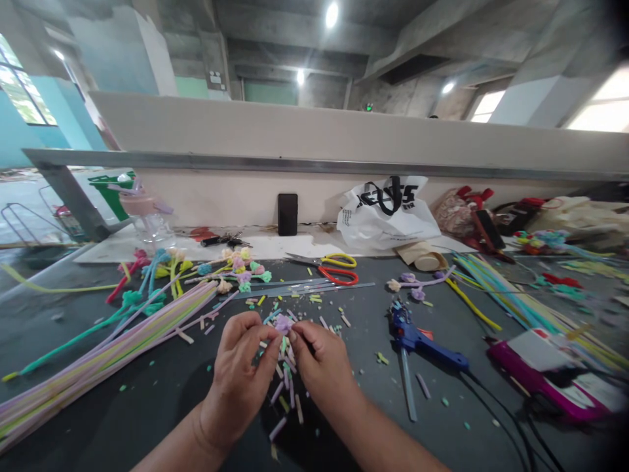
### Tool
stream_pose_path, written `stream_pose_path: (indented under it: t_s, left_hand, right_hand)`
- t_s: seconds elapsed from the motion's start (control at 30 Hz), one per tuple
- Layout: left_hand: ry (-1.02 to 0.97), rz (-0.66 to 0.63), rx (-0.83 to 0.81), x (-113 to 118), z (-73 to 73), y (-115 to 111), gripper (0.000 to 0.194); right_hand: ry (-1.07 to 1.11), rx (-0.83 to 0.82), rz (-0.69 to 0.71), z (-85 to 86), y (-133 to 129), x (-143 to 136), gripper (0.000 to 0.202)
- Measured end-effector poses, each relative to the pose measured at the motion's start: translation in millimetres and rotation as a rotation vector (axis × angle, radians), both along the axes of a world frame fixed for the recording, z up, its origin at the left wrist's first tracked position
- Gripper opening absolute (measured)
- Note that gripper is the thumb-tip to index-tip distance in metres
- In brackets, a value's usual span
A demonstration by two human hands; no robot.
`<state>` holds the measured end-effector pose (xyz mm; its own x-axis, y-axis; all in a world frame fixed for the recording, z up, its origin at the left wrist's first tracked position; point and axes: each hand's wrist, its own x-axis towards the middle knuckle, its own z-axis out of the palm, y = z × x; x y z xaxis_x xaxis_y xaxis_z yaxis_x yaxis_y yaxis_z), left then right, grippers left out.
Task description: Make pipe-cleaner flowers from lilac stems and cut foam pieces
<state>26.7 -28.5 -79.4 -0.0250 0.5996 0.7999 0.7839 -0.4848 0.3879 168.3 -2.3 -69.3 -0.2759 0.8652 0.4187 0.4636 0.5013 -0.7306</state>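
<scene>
Fuzzy stems (147, 337): bundled, lower left.
Left hand (238, 367): lower centre, fingertips pinching the lilac piece.
Lilac piece (284, 324): just below centre, between both hands; seemingly being shaped, any next move calling for light fingertips.
Right hand (324, 364): fingertips pinching its other side.
Glue gun (432, 349): lower right, lying untouched.

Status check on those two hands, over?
Left hand and right hand pinching fuzzy purple piece. Cut bits scattered around and below. Glue gun off to the right, scissors beyond; neither blocking the hands.
</scene>
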Motion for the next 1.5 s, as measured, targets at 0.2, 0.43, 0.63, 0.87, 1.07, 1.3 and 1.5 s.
stream_pose_path:
  t_s: [0.2,0.43,0.63,0.87,1.07,1.3,1.5]
  left_hand:
    - [0.026,0.005,0.008,-1,3.1,2,0.007]
    - [0.009,-0.011,-0.023,-1,-0.9,3,0.007]
    - [-0.057,-0.029,-0.044,-2,5.5,2,0.01]
    - [-0.275,-0.03,-0.127,-2,5.2,2,0.014]
    - [-0.414,-0.086,-0.303,3,-0.4,1,0.016]
    - [-0.702,-0.182,-0.641,16,-7.7,1,0.018]
    - [-0.81,-0.239,-0.704,18,-12.8,5,0.02]
  right_hand:
    - [-0.006,-0.016,0.01,-2.5,0,-2,0.022]
    - [0.007,-0.038,0.005,-3.9,-2,-3,0.021]
    - [0.008,-0.04,-0.021,-3.3,1,-2,0.019]
    - [0.025,-0.003,-0.019,-2.8,2,0,0.019]
    - [0.149,-0.204,-0.054,5.8,-2,-1,0.024]
    - [0.288,-0.39,-0.061,17.6,0,-3,0.015]
    - [0.259,-0.315,-0.033,8.7,5,-4,0.014]
